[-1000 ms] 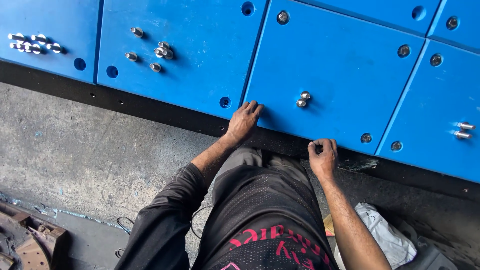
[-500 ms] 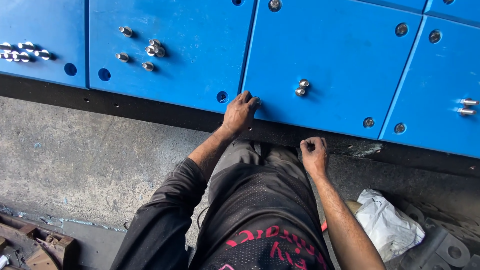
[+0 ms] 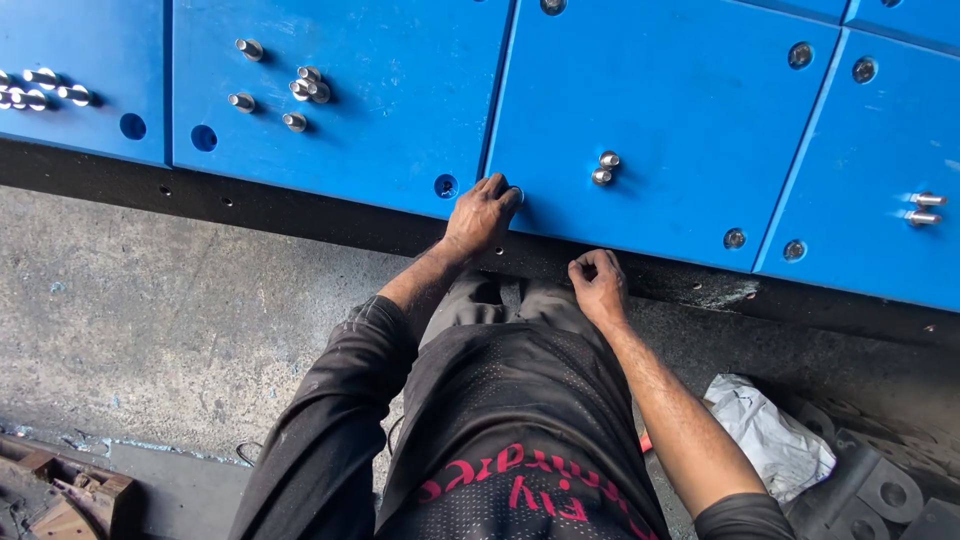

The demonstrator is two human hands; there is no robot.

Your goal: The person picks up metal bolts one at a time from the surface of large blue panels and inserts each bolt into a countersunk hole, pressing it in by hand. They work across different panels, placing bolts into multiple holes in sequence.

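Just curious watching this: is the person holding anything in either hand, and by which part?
Left hand rests fingertips on the blue panel near its lower corner; whether it pinches something cannot be told. Right hand is curled at the black ledge; nothing visible.

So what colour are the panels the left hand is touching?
Bright blue panels, with silver bolts standing on them; the left hand rests at their lower edge. Head view.

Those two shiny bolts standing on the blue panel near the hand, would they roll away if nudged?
Probably. The two bolts stand upright on narrow ends on the blue panel, so a nudge would likely tip them. Their round metal shanks would then roll, and they look smooth, perhaps slippery, and heavy for their size.
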